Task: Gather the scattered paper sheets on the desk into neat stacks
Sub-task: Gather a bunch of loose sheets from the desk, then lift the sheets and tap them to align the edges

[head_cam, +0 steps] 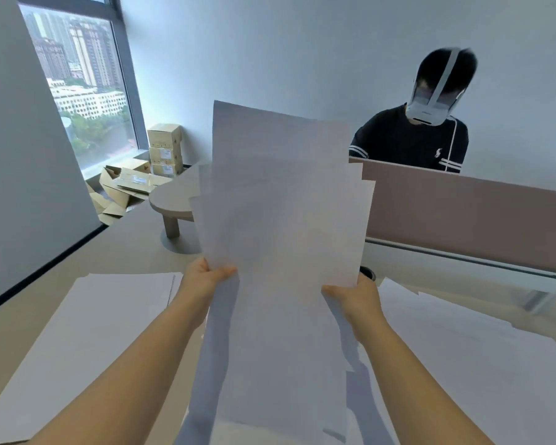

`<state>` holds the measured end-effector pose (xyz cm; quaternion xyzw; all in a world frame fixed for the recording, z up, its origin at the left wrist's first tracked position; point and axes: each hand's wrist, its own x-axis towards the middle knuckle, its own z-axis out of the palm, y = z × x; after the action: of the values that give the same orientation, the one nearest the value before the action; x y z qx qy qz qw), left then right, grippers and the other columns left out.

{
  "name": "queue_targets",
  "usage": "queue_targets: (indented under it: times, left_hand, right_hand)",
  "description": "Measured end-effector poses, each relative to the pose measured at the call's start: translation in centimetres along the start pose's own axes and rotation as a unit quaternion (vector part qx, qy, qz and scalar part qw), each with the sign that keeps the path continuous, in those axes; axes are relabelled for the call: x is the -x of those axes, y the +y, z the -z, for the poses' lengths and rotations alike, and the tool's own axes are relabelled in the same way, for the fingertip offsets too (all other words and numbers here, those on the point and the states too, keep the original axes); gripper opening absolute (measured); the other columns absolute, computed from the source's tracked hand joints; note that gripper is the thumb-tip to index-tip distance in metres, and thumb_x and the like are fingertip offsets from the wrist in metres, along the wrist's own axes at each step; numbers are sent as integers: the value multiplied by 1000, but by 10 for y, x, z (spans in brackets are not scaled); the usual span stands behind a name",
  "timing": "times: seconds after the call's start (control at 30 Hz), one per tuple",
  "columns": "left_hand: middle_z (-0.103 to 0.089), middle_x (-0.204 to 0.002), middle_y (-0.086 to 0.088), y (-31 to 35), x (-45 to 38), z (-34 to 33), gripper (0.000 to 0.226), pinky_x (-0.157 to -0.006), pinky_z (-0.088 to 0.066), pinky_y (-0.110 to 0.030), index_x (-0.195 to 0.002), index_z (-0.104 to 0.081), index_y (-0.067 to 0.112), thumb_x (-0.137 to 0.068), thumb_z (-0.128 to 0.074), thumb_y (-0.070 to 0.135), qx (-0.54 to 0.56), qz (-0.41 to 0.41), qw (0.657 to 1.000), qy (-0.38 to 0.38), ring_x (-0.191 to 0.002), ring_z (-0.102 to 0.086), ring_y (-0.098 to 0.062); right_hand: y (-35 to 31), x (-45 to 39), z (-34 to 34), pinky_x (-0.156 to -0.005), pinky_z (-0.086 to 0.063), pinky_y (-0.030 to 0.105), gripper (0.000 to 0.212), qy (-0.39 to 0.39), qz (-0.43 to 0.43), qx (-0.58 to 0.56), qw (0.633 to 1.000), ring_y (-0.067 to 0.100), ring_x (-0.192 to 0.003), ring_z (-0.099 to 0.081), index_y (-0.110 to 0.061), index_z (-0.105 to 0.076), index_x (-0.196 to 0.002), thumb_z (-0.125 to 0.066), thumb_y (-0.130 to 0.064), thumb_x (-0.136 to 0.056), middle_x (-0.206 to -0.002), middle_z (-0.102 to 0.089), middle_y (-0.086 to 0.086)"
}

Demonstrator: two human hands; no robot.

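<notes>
A bundle of white paper sheets [283, 200] stands upright in front of me, its edges fanned and uneven at the top. My left hand [206, 277] pinches its lower left corner, thumb on the near face. My right hand [353, 297] grips its lower right corner the same way. Under the bundle more sheets [270, 364] lie on the desk between my forearms. A squared stack of paper [87, 335] lies at the left of the desk [10, 335]. Loose overlapping sheets [482, 358] spread over the right side.
A person in a dark shirt [411, 139] sits behind a pink divider panel [463, 213] at the far right. A round low table [174, 200] and cardboard boxes [164, 149] stand by the window [77, 85]. A grey panel [20, 155] rises at the left.
</notes>
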<state>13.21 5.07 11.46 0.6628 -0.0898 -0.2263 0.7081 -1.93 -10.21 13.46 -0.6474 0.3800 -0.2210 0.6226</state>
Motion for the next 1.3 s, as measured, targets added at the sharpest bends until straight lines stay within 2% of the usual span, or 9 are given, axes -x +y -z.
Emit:
queue_targets:
  times: [0.1,0.23,0.47,0.63,0.73,0.87,1.07,1.2,1.3]
  left_hand:
    - [-69,-82,1,26,0,3,24,-61,-56,-21,-106,-59,5,-85,-54,-6,32,-39,998,-24,-63,-67,-10]
    - [-62,-106,-9,42,4,6,32,-66,-54,-23,-115,-57,0,-84,-54,-9,55,-70,995,-37,-77,-63,-17]
    - [-71,-89,2,29,4,20,50,-65,-54,-24,-103,-60,15,-56,-70,3,44,-81,992,-87,-83,-68,-17]
    - [-65,-93,0,12,-1,24,53,-75,-47,-30,-111,-57,8,-62,-75,-2,16,-38,996,-77,-94,-60,-27]
    - [-66,-94,-1,7,-6,26,61,-82,-45,-34,-105,-61,11,-46,-75,12,8,-13,996,-84,-94,-60,-26]
    - [-69,-93,-2,5,-10,27,65,-78,-48,-34,-89,-66,16,-26,-78,26,23,-6,995,-94,-91,-63,-24]
    - [-74,-76,6,19,-17,14,57,-73,-51,-32,-85,-67,16,-30,-79,20,42,-39,993,-101,-84,-65,-22]
    - [-73,-81,3,30,-19,24,61,-72,-51,-32,-88,-66,16,-29,-78,26,23,-59,993,-96,-84,-65,-21]
    - [-70,-84,-1,31,-17,23,47,-75,-51,-35,-86,-64,17,-41,-77,14,-4,-64,994,-93,-87,-63,-26]
  right_hand:
    - [-23,4,-5,-67,-41,26,31,14,26,-20,999,18,-76,-52,1,-57,-112,-60,8,-82,-92,-55,5]
    - [-38,6,-10,-66,-43,24,35,19,41,-39,998,21,-84,-52,1,-55,-114,-64,4,-80,-93,-56,6]
    - [-29,3,-9,-62,-43,20,33,-9,41,-50,998,13,-69,-55,1,-58,-108,-67,6,-77,-81,-59,0]
    - [-18,-3,-10,-56,-41,13,30,-47,33,-53,997,4,-71,-54,-10,-54,-97,-67,8,-76,-78,-58,-5]
    - [-14,-7,-9,-63,-45,18,27,-67,19,-42,997,14,-75,-58,-10,-58,-91,-68,8,-74,-84,-62,1]
    - [-6,-11,-7,-84,-46,35,30,-67,8,-60,996,24,-86,-59,-16,-60,-83,-69,10,-72,-88,-64,4]
    - [-17,-19,-16,-73,-50,30,24,-67,28,-95,993,23,-79,-61,-11,-64,-81,-68,10,-72,-81,-65,4]
    - [-24,-24,-10,-71,-50,25,27,-70,56,-93,992,12,-74,-63,-8,-64,-94,-66,11,-74,-74,-69,-5]
    - [-26,-23,-16,-64,-51,18,25,-81,78,-73,991,7,-69,-63,-6,-65,-90,-62,14,-76,-71,-68,-5]
